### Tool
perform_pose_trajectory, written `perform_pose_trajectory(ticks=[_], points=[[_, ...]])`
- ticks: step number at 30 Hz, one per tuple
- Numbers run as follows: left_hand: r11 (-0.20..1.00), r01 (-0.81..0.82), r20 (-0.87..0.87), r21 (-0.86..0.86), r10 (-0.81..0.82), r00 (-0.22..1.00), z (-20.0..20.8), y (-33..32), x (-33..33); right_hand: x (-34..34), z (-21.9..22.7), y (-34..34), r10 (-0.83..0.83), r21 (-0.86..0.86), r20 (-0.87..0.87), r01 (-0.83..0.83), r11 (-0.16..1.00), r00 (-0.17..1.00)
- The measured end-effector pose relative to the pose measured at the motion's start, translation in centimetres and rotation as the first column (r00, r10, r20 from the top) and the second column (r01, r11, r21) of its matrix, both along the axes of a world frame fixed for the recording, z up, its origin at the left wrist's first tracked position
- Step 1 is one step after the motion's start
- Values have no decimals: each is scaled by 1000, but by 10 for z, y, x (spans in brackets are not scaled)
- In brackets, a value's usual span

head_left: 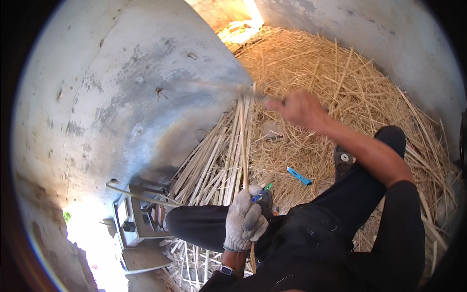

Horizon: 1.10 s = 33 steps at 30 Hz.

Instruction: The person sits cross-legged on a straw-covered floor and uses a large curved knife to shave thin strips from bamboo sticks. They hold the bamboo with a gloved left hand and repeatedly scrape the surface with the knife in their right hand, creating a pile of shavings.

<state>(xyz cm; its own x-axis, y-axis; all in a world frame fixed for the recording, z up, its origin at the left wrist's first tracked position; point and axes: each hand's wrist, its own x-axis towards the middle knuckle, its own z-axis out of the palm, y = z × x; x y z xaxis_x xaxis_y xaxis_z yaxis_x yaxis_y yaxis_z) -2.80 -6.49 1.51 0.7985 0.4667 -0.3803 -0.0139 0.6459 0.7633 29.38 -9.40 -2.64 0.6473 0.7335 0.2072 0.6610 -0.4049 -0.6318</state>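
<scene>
My left hand (243,221), in a pale knitted glove with grey patches, is closed round a long bamboo strip (243,146). The strip runs away from me past the fingers, and its near end comes out below the glove. Farther off and to the right, my bare right hand (301,109) is closed on a long, thin, knife-like tool (250,91). Motion smears the tool, so its exact kind is unclear. It points left across the strip's far end; whether they touch, I cannot tell.
Split bamboo strips (209,160) lie beside a grey wall (146,63). Thin shavings (311,63) cover the floor. A blue box cutter (298,176) lies between my legs, near my shoe (344,158). A wooden frame-like object (138,219) stands at the left.
</scene>
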Motion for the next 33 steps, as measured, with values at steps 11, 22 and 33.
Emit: perform_pose_trajectory(ticks=[11, 22, 33], points=[[983, -30, -49, 183, 39, 998, 3, -2, -9, 44, -8, -13, -100, 63, -290, 123, 990, 952], [1000, 11, 118, 14, -12, 993, 10, 2, -10, -37, 9, -48, 370, 182, 295, -431, 884, 881], [964, -32, 94, 264, 8, 996, 20, 16, 26, -43, 6, -57, 490, 114, 208, -518, 848, 847]])
